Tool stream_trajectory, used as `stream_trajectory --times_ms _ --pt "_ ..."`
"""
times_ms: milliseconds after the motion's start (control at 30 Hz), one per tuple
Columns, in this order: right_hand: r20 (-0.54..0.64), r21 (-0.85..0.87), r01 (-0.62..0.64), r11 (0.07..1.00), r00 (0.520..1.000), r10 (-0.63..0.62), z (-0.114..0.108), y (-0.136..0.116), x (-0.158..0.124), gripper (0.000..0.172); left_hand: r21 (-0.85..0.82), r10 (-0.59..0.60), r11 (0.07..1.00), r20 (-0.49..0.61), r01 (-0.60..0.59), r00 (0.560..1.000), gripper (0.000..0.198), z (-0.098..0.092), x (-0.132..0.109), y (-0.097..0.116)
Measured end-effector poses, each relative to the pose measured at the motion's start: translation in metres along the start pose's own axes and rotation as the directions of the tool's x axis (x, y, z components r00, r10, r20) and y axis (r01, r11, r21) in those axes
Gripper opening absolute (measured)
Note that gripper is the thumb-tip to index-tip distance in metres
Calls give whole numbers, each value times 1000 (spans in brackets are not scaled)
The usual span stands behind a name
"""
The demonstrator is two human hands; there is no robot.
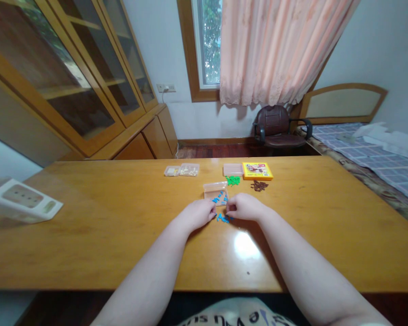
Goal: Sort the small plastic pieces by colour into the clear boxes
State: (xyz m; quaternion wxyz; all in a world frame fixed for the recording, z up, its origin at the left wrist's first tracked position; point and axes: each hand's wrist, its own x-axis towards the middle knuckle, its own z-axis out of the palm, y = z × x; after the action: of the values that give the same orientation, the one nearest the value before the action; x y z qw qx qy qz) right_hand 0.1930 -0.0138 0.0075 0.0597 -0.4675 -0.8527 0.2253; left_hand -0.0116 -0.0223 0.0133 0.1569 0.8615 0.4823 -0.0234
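Small blue pieces [223, 218] lie in a loose pile on the wooden table [122, 226], between my two hands. Just beyond them stands a clear plastic box [208, 194] with its lid up and several blue pieces inside. My left hand [200, 213] rests at the pile's left side, fingers curled and pinched; whatever they hold is too small to make out. At the right of the pile my right hand [243, 207] is bent down with thumb and fingers drawn together, its fingertips by the blue pieces. What sits in that pinch is hidden too.
Behind the box are a green pile [233, 180], a brown pile [259, 185], a clear case [233, 170] and a yellow box [257, 171]. An open case with pale pieces [189, 170] stands further left. A white box [23, 199] is at the table's left.
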Motion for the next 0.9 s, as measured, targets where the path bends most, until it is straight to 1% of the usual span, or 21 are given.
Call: stream_trajectory --times_ms 100,167,233,267,333,433,500,567,700,800,867,900 --pt "106 91 -48 995 994 38 -3 4 -2 10 33 -60 997 -130 65 990 17 -3 1 -3" --pt "134 133 -65 989 990 47 -4 8 -2 15 47 -113 991 -210 126 971 19 -5 2 -5" --pt "150 143 -77 987 987 55 -3 12 0 18 51 -135 987 -255 152 957 19 -6 2 -5" --pt "161 144 -81 986 985 58 -2 13 1 18 52 -127 988 -260 145 957 18 -5 2 -4" --pt "192 150 -86 985 980 57 -1 14 3 16 49 -73 995 -228 87 971 16 -4 1 -2" --pt "221 155 -82 984 974 47 0 12 4 16 9 23 1000 -104 -22 994 14 0 0 2" --pt "218 151 -67 986 975 33 0 10 3 16 -22 39 999 -32 -39 999 20 3 0 5" --pt "185 135 -56 989 982 30 1 9 3 15 -32 19 999 15 -18 1000 23 6 0 7" --pt "126 98 -71 993 990 58 1 7 1 14 -31 -10 999 33 11 999 13 5 2 9" --pt "108 101 -67 993 993 56 3 7 2 13 -27 -23 999 29 24 999 12 3 3 9" --pt "45 110 -46 993 998 41 4 7 3 13 -18 -25 1000 30 25 999 13 2 2 8" --pt "-7 112 -35 993 999 36 5 7 5 14 -14 -25 1000 31 25 999 14 2 2 9"
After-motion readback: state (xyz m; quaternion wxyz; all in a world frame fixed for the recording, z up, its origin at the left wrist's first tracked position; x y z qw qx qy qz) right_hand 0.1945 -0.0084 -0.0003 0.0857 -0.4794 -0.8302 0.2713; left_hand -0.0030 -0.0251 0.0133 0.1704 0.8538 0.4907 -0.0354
